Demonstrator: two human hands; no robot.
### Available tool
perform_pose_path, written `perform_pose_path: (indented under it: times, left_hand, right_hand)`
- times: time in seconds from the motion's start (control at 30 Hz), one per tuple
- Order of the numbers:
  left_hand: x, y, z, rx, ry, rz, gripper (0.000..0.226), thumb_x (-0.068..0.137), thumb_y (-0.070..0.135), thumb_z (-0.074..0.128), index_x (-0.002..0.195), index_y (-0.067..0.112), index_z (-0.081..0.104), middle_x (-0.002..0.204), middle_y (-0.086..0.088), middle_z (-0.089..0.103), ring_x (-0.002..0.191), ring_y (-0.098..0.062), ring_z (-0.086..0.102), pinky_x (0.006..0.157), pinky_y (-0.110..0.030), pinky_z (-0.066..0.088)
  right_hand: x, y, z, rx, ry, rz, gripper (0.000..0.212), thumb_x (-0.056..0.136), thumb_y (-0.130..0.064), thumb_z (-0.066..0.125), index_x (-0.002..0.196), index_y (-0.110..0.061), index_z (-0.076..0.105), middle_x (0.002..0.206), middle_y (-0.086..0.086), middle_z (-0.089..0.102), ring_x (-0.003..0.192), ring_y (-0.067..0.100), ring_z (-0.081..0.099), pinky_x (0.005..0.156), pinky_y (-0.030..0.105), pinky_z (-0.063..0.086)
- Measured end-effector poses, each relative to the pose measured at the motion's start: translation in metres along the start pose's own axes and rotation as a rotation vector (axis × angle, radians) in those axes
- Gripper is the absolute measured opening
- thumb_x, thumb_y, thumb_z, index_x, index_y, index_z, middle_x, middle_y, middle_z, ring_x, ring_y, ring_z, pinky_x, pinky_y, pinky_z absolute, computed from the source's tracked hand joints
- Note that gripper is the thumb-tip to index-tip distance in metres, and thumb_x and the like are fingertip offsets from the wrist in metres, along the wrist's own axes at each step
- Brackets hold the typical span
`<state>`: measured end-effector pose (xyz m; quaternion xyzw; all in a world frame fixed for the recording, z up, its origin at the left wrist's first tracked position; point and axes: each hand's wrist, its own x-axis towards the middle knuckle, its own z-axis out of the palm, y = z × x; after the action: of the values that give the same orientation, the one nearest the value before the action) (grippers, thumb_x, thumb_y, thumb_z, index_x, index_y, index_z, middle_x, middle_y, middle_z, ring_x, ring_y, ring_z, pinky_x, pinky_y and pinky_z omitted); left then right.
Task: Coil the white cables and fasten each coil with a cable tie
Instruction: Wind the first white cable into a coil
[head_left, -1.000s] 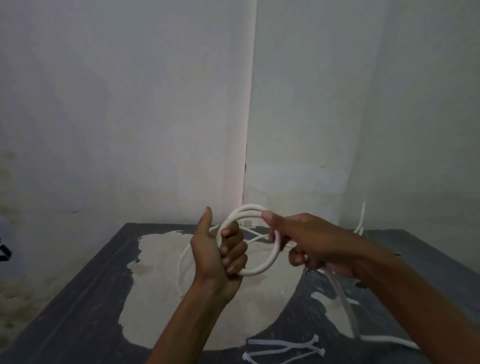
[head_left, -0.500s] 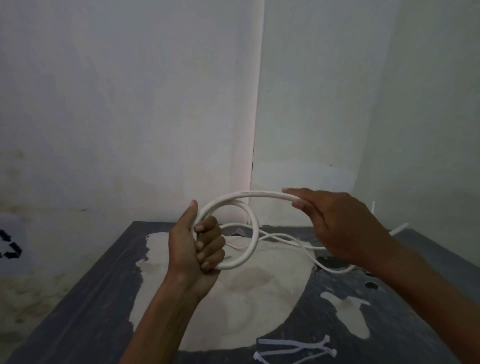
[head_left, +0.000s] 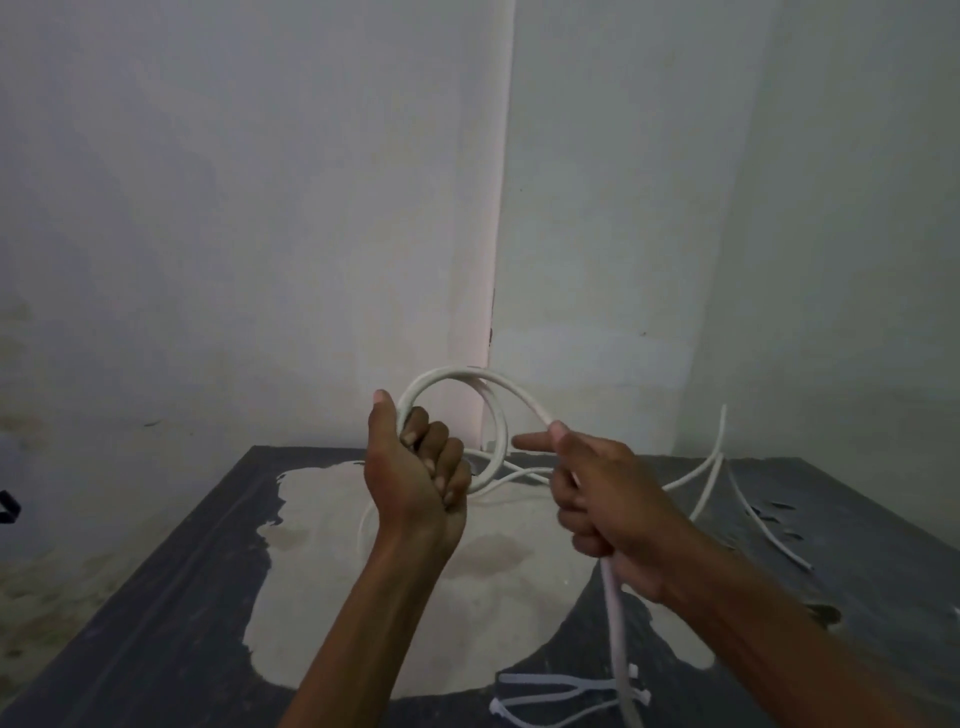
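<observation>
Gripping hard, the left hand (head_left: 415, 478) has its fingers curled round the gathered side of the coil (head_left: 457, 415), thumb up along the outside, and holds a couple of white loops upright above the table (head_left: 156, 597). Just to the right of the coil, the right hand (head_left: 608, 504) closes around the free run of the same white cable (head_left: 613, 613), forefinger pointing toward the loops; from this grip the cable arcs up into the top of the coil and also drops down past the wrist toward the near edge of the table.

Judging by that, coiling is under way but unfinished: only a few turns are made, and a good length is not yet wound. No tie is on the coil. Below the coil, near the front edge, several white cable ties (head_left: 550, 699) lie unused on the dark surface. Behind and to the right of the coil, more loose cables (head_left: 711, 467) trail across the table, uncoiled, so most of the job remains.
</observation>
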<state>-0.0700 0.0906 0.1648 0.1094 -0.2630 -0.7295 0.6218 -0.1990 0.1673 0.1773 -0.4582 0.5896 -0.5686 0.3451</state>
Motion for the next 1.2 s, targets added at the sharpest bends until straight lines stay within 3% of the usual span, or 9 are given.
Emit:
perform_pose_path:
  times: [0.23,0.37,0.43,0.53,0.67,0.77,0.9,1.03,1.2]
  left_hand:
    - [-0.001,-0.002,0.015,-0.077,-0.083,-0.031,0.052,0.098,0.044,0.035,0.054,0.019,0.034,0.039,0.004,0.024,0.030,-0.006,0.018,0.032,-0.016,0.013]
    - [0.001,-0.007,0.010,-0.230,-0.108,-0.106,0.052,0.098,0.039,0.035,0.050,0.020,0.034,0.038,0.005,0.023,0.028,-0.005,0.018,0.032,-0.016,0.011]
    - [-0.002,-0.013,0.007,-0.250,-0.100,-0.127,0.052,0.098,0.038,0.035,0.050,0.020,0.034,0.037,0.006,0.023,0.027,-0.005,0.018,0.031,-0.015,0.010]
    - [-0.003,-0.016,0.004,-0.236,-0.105,-0.142,0.052,0.098,0.038,0.034,0.049,0.019,0.034,0.036,0.005,0.023,0.026,-0.005,0.019,0.031,-0.014,0.011]
    - [-0.002,-0.021,-0.003,-0.241,-0.120,-0.200,0.055,0.098,0.041,0.034,0.049,0.019,0.035,0.035,0.004,0.025,0.025,-0.005,0.019,0.030,-0.013,0.011]
    - [0.001,-0.025,-0.012,-0.234,-0.105,-0.242,0.056,0.098,0.046,0.033,0.048,0.019,0.034,0.035,0.004,0.024,0.024,-0.005,0.019,0.030,-0.013,0.009]
    - [0.009,-0.033,-0.015,-0.050,-0.076,-0.171,0.059,0.097,0.053,0.031,0.050,0.017,0.034,0.038,0.002,0.024,0.027,-0.007,0.019,0.031,-0.013,0.013]
    - [0.023,-0.043,-0.020,0.136,0.001,-0.134,0.057,0.098,0.049,0.034,0.051,0.016,0.034,0.040,0.001,0.023,0.029,-0.008,0.018,0.031,-0.013,0.014]
    - [0.040,-0.047,-0.036,0.137,0.065,-0.247,0.052,0.098,0.043,0.036,0.052,0.017,0.033,0.039,0.002,0.022,0.027,-0.007,0.017,0.030,-0.011,0.013]
  right_hand:
    - [-0.008,-0.008,0.011,0.541,-0.167,0.245,0.044,0.102,-0.042,0.036,0.123,-0.012,0.060,0.052,-0.003,0.036,0.036,0.003,0.022,0.029,0.014,0.019]
    - [-0.008,-0.005,0.014,0.610,-0.181,0.226,0.049,0.099,-0.049,0.038,0.115,-0.008,0.062,0.058,0.001,0.043,0.039,0.004,0.027,0.030,0.014,0.020]
    - [-0.007,0.004,0.021,0.647,-0.139,0.259,0.055,0.097,-0.053,0.040,0.114,-0.006,0.063,0.063,0.004,0.048,0.047,0.010,0.038,0.038,0.017,0.029]
    - [-0.007,0.010,0.025,0.759,-0.155,0.293,0.052,0.095,-0.050,0.043,0.102,-0.005,0.069,0.080,0.014,0.062,0.071,0.023,0.055,0.060,0.030,0.047]
    - [0.001,0.004,0.017,0.828,-0.158,0.219,0.041,0.088,-0.031,0.044,0.102,-0.001,0.068,0.085,0.016,0.058,0.075,0.025,0.054,0.076,0.038,0.047]
    - [0.014,0.009,0.024,0.889,-0.123,0.214,0.041,0.090,-0.031,0.041,0.095,0.001,0.066,0.062,0.010,0.047,0.055,0.017,0.044,0.062,0.031,0.040]
    - [0.040,0.030,0.038,0.947,-0.053,0.302,0.045,0.096,-0.040,0.049,0.064,-0.010,0.058,0.039,-0.004,0.031,0.031,0.007,0.026,0.035,0.019,0.025]
    - [0.056,0.055,0.047,1.142,0.006,0.338,0.039,0.098,-0.032,0.048,0.065,-0.012,0.053,0.041,-0.004,0.035,0.031,0.006,0.031,0.034,0.017,0.030]
    - [0.067,0.073,0.038,0.975,0.034,0.245,0.040,0.100,-0.025,0.044,0.088,0.002,0.073,0.066,0.011,0.065,0.049,0.013,0.055,0.045,0.022,0.047]
